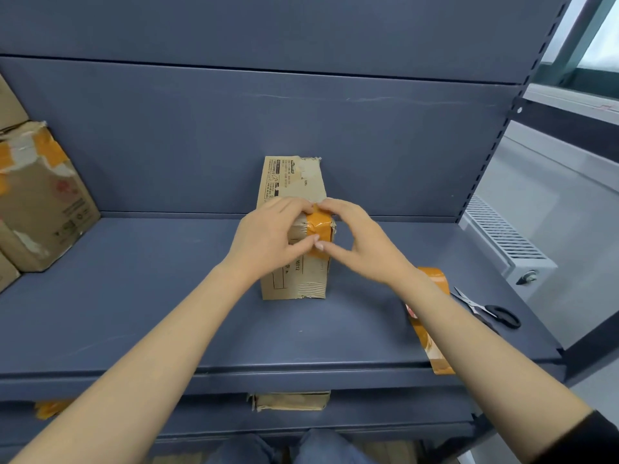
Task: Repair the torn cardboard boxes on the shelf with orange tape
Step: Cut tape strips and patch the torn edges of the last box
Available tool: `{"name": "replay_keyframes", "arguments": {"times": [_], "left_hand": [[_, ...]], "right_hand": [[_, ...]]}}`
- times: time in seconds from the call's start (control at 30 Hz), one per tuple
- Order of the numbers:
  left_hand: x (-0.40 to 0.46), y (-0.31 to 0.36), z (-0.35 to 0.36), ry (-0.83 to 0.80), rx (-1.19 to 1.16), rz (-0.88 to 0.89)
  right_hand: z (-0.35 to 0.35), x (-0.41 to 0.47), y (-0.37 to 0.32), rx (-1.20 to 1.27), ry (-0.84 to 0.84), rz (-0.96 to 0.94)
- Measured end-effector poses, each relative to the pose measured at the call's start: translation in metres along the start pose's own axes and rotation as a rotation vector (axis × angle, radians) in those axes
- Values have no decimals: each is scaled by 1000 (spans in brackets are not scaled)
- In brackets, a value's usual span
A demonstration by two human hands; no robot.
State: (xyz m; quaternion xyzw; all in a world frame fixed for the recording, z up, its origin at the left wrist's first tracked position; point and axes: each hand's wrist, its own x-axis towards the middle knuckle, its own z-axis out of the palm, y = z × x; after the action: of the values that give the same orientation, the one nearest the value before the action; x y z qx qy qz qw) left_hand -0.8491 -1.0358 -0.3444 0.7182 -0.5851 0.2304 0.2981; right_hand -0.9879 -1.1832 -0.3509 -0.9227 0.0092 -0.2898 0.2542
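Note:
A small torn cardboard box (292, 182) stands in the middle of the blue shelf (167, 296), its long side running away from me. A strip of orange tape (321, 227) wraps over its top right edge. My left hand (268, 239) lies over the box top with thumb and fingertips pressing on the strip. My right hand (361, 242) reaches in from the right, its fingers curved and its fingertips and thumb touching the same strip. The orange tape roll (432, 279) lies behind my right forearm, a loose tail of tape (432, 349) trailing to the shelf's front edge.
Black-handled scissors (485, 308) lie at the shelf's right end. A larger taped cardboard box (43, 195) stands at the far left. Another torn box (291, 400) sits on the shelf below. The shelf's upright post (502, 128) rises on the right.

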Motion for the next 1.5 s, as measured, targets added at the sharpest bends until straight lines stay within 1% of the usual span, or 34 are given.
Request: {"name": "replay_keyframes", "arguments": {"times": [0.07,0.17,0.33,0.47,0.57,0.7,0.83,0.9,0.97,1.07,1.13,1.2,1.27,1.37,1.5], "left_hand": [[-1,0,2,38,-22,26],[-2,-1,7,114,-51,53],[-2,-5,13,195,-70,102],[-1,-5,16,231,33,157],[-1,-2,16,243,64,162],[-1,0,14,214,31,123],[-1,-1,7,139,-71,22],[-1,1,5,138,-97,-4],[-1,2,6,156,-95,20],[-1,0,10,175,-80,47],[-1,1,11,177,-84,29],[-1,2,9,166,-85,10],[1,3,3,114,-99,-15],[3,1,-6,-18,-158,-80],[5,-3,-6,-104,-52,-7]], "right_hand": [[0,4,-1,-37,115,-65],[3,5,3,-97,215,-132],[9,6,8,-180,288,-190],[14,7,10,-177,357,-204],[16,8,6,-159,378,-185],[17,5,5,-147,349,-157],[8,-2,6,-30,215,-87],[7,-3,5,9,222,-66],[7,-1,5,16,245,-71],[10,2,4,-29,288,-76],[13,4,2,-56,318,-67],[16,5,0,-51,314,-56],[15,4,-2,-13,267,-40],[8,3,1,36,127,33],[-1,6,7,-15,37,-7]]}}
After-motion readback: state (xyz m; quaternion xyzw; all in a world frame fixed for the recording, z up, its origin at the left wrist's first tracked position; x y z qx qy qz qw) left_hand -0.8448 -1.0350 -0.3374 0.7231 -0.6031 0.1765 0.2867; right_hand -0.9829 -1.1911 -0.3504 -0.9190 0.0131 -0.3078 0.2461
